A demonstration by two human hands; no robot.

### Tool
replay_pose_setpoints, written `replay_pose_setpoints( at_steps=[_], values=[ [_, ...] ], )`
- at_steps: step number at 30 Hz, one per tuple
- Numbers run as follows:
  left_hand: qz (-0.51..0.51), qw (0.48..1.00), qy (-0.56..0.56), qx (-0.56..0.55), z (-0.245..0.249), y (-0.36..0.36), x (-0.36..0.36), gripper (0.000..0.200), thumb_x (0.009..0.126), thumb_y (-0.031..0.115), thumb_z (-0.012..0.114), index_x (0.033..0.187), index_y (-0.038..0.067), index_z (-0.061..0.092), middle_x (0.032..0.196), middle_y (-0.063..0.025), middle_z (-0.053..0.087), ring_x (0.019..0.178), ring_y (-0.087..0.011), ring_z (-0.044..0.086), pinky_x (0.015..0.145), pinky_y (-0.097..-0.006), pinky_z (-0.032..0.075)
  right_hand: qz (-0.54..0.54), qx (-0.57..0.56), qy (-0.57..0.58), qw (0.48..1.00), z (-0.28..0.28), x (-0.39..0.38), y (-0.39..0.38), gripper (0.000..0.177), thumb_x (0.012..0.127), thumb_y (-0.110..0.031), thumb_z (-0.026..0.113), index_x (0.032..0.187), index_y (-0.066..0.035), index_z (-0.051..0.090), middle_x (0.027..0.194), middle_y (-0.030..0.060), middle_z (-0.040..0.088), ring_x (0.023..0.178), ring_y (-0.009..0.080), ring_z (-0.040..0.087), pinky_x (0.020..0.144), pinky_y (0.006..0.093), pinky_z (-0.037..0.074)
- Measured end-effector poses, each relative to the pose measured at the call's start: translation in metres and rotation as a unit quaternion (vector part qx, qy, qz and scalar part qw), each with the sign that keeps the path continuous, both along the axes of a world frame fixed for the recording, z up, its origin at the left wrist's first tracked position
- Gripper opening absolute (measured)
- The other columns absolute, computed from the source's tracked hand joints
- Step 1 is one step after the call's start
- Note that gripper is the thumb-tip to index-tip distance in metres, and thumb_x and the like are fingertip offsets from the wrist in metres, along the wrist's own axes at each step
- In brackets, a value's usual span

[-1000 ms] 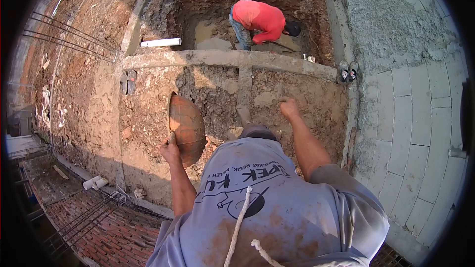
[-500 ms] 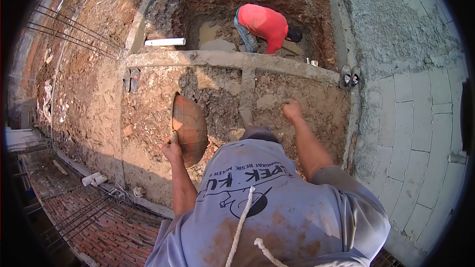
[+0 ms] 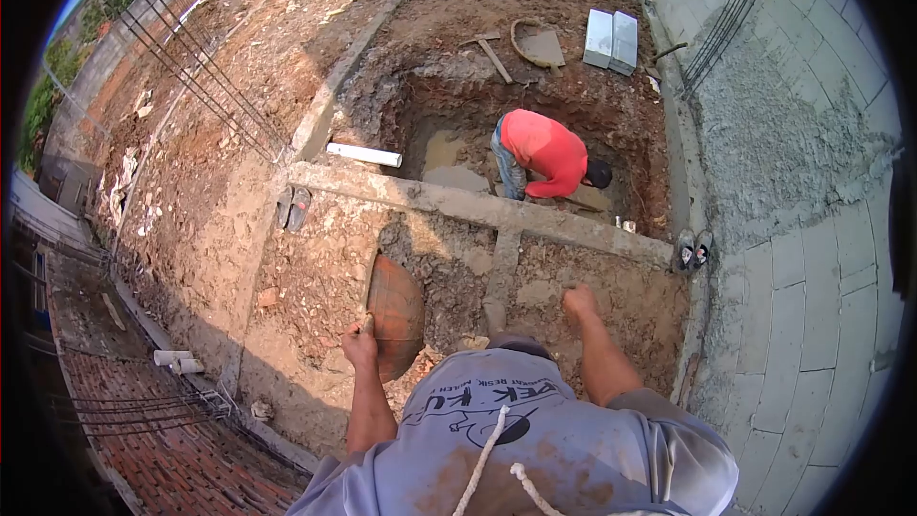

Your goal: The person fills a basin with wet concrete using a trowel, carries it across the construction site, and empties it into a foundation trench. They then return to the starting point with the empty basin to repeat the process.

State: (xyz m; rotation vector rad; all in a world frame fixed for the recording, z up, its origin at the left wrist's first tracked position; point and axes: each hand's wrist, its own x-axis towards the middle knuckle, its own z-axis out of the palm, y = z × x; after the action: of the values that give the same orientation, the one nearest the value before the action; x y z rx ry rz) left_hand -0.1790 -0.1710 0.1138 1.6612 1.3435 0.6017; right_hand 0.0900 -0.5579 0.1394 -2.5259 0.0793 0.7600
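My left hand (image 3: 360, 342) grips the rim of an orange-brown basin (image 3: 395, 317), which hangs on its side with its rounded underside facing right. My right hand (image 3: 579, 300) is held out over the muddy ground with its fingers curled; whether anything small is in it cannot be made out. Beyond the concrete beam (image 3: 430, 199), a person in a red shirt (image 3: 544, 145) bends down in a dug pit, their hands low near the mud.
A white pipe (image 3: 365, 154) lies by the pit's left corner. Sandals (image 3: 294, 208) and shoes (image 3: 694, 249) rest at the beam's two ends. Pale blocks (image 3: 611, 40) and a round basin (image 3: 537, 44) lie behind the pit. A block wall (image 3: 802, 315) stands right.
The view has tilted upward, so the pit, beam and basin appear lower and more ground shows behind. My left hand still holds the basin; my right hand remains held out.
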Motion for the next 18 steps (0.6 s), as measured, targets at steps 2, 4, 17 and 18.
replay_pose_setpoints(
  at_steps=[2, 4, 17, 18],
  values=[
    [0.005, 1.000, 0.007, 0.006, 0.004, -0.003, 0.001, 0.024, 0.068, 0.024, 0.071, 0.069, 0.002, 0.062, 0.057, -0.0042, 0.056, 0.055, -0.0139, 0.047, 0.057, -0.0318, 0.040, -0.069, -0.010, -0.002, 0.998, 0.000, 0.002, 0.004, 0.036, 0.065, -0.012, 0.050, 0.095, 0.006, 0.060, 0.102, 0.0268, 0.057, 0.101, 0.0374, 0.053, 0.086, 0.0392, 0.042],
    [0.007, 0.999, 0.037, 0.003, 0.009, -0.005, 0.003, 0.024, 0.068, 0.024, 0.071, 0.068, 0.002, 0.062, 0.057, -0.0041, 0.056, 0.055, -0.0137, 0.047, 0.058, -0.0312, 0.040, -0.091, -0.014, -0.015, 0.996, -0.003, 0.002, 0.003, 0.036, 0.065, -0.013, 0.050, 0.094, 0.005, 0.061, 0.102, 0.0269, 0.057, 0.101, 0.0372, 0.053, 0.087, 0.0392, 0.042],
    [-0.022, 0.995, -0.079, -0.055, 0.013, -0.012, -0.001, 0.020, 0.077, 0.015, 0.064, 0.061, 0.005, 0.059, 0.056, 0.0039, 0.052, 0.052, -0.0041, 0.042, 0.049, -0.0222, 0.032, -0.087, -0.033, -0.017, 0.995, 0.008, -0.003, 0.000, 0.038, 0.067, -0.017, 0.051, 0.099, 0.002, 0.060, 0.102, 0.0253, 0.057, 0.098, 0.0377, 0.055, 0.084, 0.0418, 0.044],
    [-0.019, 0.994, -0.087, -0.055, 0.007, -0.010, -0.003, 0.020, 0.077, 0.016, 0.064, 0.060, 0.006, 0.060, 0.055, 0.0044, 0.052, 0.052, -0.0044, 0.043, 0.049, -0.0220, 0.033, -0.091, -0.030, -0.004, 0.995, 0.005, -0.003, -0.001, 0.039, 0.068, -0.017, 0.051, 0.101, 0.002, 0.059, 0.104, 0.0253, 0.057, 0.099, 0.0376, 0.055, 0.084, 0.0421, 0.044]
  ],
)
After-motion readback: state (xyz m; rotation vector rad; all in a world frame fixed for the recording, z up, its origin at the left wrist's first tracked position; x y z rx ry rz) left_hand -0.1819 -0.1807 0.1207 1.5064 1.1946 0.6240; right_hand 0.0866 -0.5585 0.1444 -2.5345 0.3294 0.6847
